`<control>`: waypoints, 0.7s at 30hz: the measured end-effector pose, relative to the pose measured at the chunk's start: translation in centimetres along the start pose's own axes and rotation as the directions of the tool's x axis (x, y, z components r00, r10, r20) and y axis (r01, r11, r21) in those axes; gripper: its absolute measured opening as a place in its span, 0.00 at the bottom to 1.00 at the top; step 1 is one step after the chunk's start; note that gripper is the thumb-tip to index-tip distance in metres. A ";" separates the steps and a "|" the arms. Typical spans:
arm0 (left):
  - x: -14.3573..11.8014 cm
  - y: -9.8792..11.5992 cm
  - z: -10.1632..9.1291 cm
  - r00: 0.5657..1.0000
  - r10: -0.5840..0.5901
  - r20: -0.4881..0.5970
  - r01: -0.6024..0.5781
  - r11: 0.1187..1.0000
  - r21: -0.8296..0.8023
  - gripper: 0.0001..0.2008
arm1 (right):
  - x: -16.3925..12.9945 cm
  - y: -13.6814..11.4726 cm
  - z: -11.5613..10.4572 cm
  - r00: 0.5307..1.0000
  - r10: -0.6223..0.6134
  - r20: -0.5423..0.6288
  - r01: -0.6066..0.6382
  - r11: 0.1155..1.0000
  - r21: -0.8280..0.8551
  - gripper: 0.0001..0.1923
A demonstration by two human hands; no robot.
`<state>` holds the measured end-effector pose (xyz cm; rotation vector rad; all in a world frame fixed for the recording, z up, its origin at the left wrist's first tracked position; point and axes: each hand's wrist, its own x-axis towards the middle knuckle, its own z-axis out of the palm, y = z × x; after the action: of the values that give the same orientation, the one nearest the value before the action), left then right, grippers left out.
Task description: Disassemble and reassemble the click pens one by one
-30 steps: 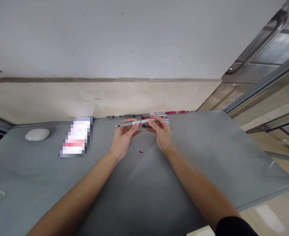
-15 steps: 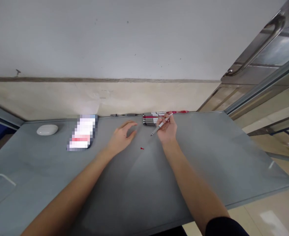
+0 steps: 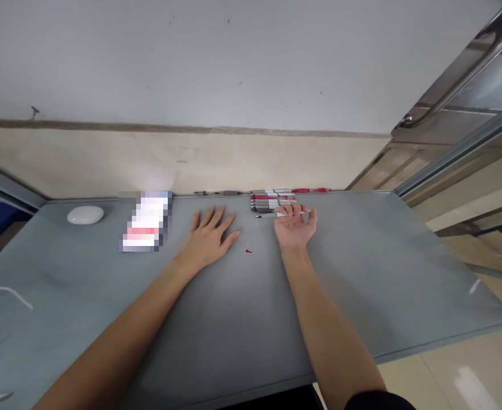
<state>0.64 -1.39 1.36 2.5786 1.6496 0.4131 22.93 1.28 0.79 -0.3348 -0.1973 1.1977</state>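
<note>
Head view: right hand (image 3: 296, 229), fingers curled over a grey-and-white pen (image 3: 266, 215), seemingly aligns it beside neighbouring pens (image 3: 272, 203); release calls for steadiness; left hand (image 3: 205, 242) spread.

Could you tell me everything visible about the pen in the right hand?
The pen is slim, apparently plastic, with a dark tip, grey front and white barrel. It lies sideways in the right hand, tip leftward, beside other pens. Fingers hide part of the barrel; whether it touches the table is unclear.
</note>
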 end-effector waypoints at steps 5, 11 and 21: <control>0.0 0.1 0.0 1.000 -0.007 0.019 0.007 1.000 0.004 0.30 | 0.0 0.1 0.3 0.998 0.050 0.030 -0.051 0.998 0.046 0.17; 0.0 0.0 0.3 1.000 -0.005 -0.001 0.005 1.000 -0.007 0.29 | 0.2 0.3 0.3 0.998 0.047 0.028 -0.049 0.997 0.055 0.16; 0.0 0.4 0.1 0.999 -0.011 0.034 0.006 0.991 0.133 0.29 | 0.9 0.6 0.1 0.992 0.111 0.063 -0.123 0.960 0.250 0.12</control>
<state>1.01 -1.57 1.33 2.6541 1.7326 0.2655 22.73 2.31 0.66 -0.0938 -0.0652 1.3326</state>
